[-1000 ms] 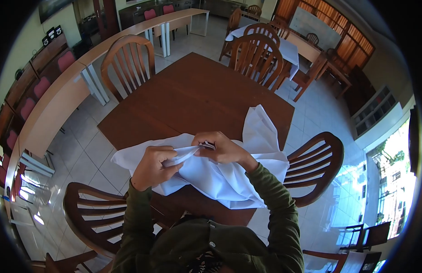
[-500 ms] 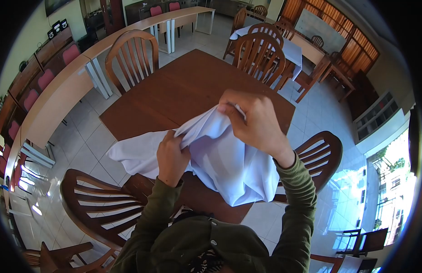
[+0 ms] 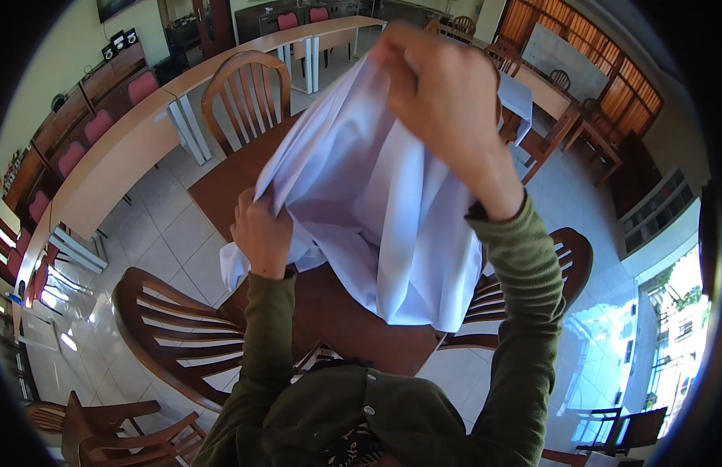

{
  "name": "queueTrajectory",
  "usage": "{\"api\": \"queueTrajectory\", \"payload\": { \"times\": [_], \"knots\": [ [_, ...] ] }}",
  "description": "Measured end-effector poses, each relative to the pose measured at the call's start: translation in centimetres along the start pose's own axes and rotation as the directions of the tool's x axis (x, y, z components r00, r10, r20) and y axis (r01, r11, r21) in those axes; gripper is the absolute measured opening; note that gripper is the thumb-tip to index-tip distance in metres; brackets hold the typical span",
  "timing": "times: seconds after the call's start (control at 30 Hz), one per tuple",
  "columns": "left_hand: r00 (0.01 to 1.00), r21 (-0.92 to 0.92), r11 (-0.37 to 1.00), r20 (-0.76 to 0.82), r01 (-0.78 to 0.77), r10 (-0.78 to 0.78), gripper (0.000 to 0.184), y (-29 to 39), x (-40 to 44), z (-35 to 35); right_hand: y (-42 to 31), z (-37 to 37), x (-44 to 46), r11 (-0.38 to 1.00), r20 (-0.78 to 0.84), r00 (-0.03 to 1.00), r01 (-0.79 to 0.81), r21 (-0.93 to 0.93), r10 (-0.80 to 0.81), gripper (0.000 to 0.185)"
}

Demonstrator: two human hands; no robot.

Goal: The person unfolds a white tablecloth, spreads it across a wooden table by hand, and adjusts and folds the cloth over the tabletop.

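Observation:
A white cloth (image 3: 400, 210) hangs in loose folds between my two hands, above a dark brown wooden table (image 3: 337, 311). My right hand (image 3: 454, 101) is raised high and pinches the cloth's upper edge between thumb and fingers. Lower down and to the left, my left hand (image 3: 261, 232) is closed on the same edge. The cloth's bottom part hangs near the table's right side, and a smaller bunch of it shows beyond my left hand. Much of the tabletop is hidden behind the cloth.
Wooden chairs stand at the table's near left (image 3: 174, 335), far left (image 3: 248, 97) and right (image 3: 567, 265). A long curved light desk (image 3: 135, 148) with red chairs runs along the left. Another table with a white cover (image 3: 516, 101) is at the back right.
My right hand has risen from near the tabletop, pulling the cloth up with it. My left hand has shifted slightly left and up. The cloth is now stretched taller between them.

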State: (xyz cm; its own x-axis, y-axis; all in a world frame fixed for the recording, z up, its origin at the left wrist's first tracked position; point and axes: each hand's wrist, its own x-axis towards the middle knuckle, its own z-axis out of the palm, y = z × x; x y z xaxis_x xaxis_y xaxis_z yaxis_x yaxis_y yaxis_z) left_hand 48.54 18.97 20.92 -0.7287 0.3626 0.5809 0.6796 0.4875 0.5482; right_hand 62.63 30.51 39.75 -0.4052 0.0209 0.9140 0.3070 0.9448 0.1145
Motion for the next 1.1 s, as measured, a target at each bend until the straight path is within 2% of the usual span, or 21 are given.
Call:
{"api": "queueTrajectory", "payload": {
  "times": [0.03, 0.13, 0.17, 0.27, 0.33, 0.4, 0.47, 0.5, 0.6, 0.63, 0.73, 0.77, 0.87, 0.9, 1.0, 1.03, 1.1],
  "knots": [
    [0.999, 0.049, 0.998, -0.011, 0.047, -0.047, 0.023, -1.0, 0.1, 0.8, -0.3, -1.2, 1.0, 0.992, 0.088, 0.988, -0.127, -0.027, 0.129, 0.011],
    [0.989, 0.103, 0.985, -0.071, 0.138, -0.131, 0.022, -3.9, 0.5, 2.0, -0.6, -3.6, 3.7, 0.99, 0.007, 0.993, -0.121, 0.071, 0.121, 0.005],
    [0.985, 0.091, 0.985, -0.103, 0.148, -0.138, 0.022, -4.5, 0.9, 1.9, -0.6, -3.8, 4.0, 1.0, -0.126, 0.992, -0.007, 0.0, 0.007, 0.006],
    [0.976, 0.093, 0.978, -0.132, 0.187, -0.174, 0.021, -5.5, 1.4, 1.1, 1.4, -4.7, 5.5, 0.993, -0.13, 0.985, -0.115, 0.01, 0.115, 0.009],
    [0.972, 0.076, 0.976, -0.132, 0.205, -0.194, 0.021, -6.2, 1.8, 0.1, 3.0, -5.6, 6.4, 0.984, -0.19, 0.976, -0.133, -0.122, 0.108, 0.012],
    [0.971, 0.064, 0.98, -0.165, 0.187, -0.174, 0.02, -6.6, 2.1, -0.8, 4.5, -6.7, 6.6, 0.968, -0.237, 0.971, -0.032, -0.249, -0.029, 0.014],
    [0.97, 0.113, 0.972, -0.152, 0.208, -0.19, 0.019, -7.6, 2.9, -1.5, 6.2, -7.5, 6.6, 0.923, -0.298, 0.955, -0.105, -0.37, -0.01, 0.014],
    [0.974, 0.055, 0.986, -0.168, 0.16, -0.149, 0.019, -8.7, 3.3, -1.6, 7.3, -7.9, 6.6, 0.896, -0.311, 0.95, -0.15, -0.419, 0.013, 0.015],
    [0.985, 0.046, 0.999, -0.172, -0.025, 0.032, 0.019, -11.2, 5.6, -1.9, 13.7, -10.6, 6.1, 0.795, -0.258, 0.948, -0.301, -0.527, 0.188, 0.026],
    [0.984, -0.081, 0.992, -0.162, -0.094, 0.08, 0.02, -12.0, 6.8, -1.9, 15.8, -11.5, 5.8, 0.75, -0.242, 0.938, -0.344, -0.565, 0.248, 0.03],
    [0.982, -0.223, 0.958, 0.02, -0.18, 0.189, 0.023, -11.6, 9.3, -4.5, 19.4, -13.2, 3.2, 0.646, -0.252, 0.881, -0.466, -0.604, 0.4, 0.032],
    [0.975, -0.211, 0.975, 0.192, -0.07, 0.111, 0.029, -12.0, 10.1, -5.3, 20.3, -13.5, 1.8, 0.614, -0.267, 0.856, -0.506, -0.606, 0.442, 0.031],
    [0.921, -0.247, 0.957, 0.317, -0.15, 0.226, 0.029, -12.7, 11.5, -6.0, 21.8, -13.6, -2.1, 0.472, -0.206, 0.728, -0.605, -0.64, 0.653, 0.03],
    [0.894, -0.278, 0.954, 0.392, -0.11, 0.217, 0.027, -13.2, 11.6, -5.6, 22.9, -13.1, -3.9, 0.464, -0.2, 0.731, -0.594, -0.657, 0.653, 0.029],
    [0.791, -0.308, 0.92, 0.486, -0.243, 0.371, 0.024, -14.8, 11.9, -2.6, 25.2, -11.1, -9.3, 0.405, -0.183, 0.642, -0.653, -0.641, 0.745, 0.025],
    [0.759, -0.272, 0.927, 0.537, -0.258, 0.368, 0.02, -15.0, 11.8, -1.4, 26.6, -10.2, -11.5, 0.393, -0.191, 0.615, -0.681, -0.618, 0.765, 0.026],
    [0.736, -0.405, 0.903, 0.565, -0.145, 0.372, 0.019, -15.5, 11.3, 1.4, 26.2, -8.8, -14.0, 0.295, -0.184, 0.493, -0.736, -0.61, 0.85, 0.024]
  ]
}}
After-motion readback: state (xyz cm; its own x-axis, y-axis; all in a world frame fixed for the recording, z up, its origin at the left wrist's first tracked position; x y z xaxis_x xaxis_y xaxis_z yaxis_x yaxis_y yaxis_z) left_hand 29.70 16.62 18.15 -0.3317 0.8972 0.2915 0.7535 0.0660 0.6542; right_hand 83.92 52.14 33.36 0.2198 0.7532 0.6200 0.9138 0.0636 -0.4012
